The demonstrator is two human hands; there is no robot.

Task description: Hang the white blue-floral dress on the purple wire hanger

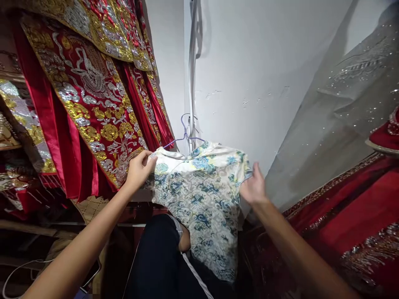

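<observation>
Head view. Item: floral dress [202, 195], cream ground with blue and green flower print, short sleeves, hung on a thin blue wire hanger [184, 132] whose hook rises above the collar against the white wall [255, 74]. The dress hangs at the middle of the scene, its hem falling over the person's dark trouser leg [158, 261].

Left hand [139, 168]: at the dress's left shoulder, fingers curled and pinching the sleeve edge between thumb and fingertips.

Right hand [254, 185]: at the dress's right sleeve, fingers loosely spread and touching the cloth edge; whether they grip it cannot be told.

Left of the dress: red embroidered garments [90, 95], worked with gold and silver flower and figure motifs, hanging in overlapping layers just beside the left hand. Below them, a woven mat [90, 207] and a white cable [21, 268].

Right of the dress: a grey sequinned fabric [336, 112] slanting down the wall, and under it a red garment with beaded border [352, 216].
</observation>
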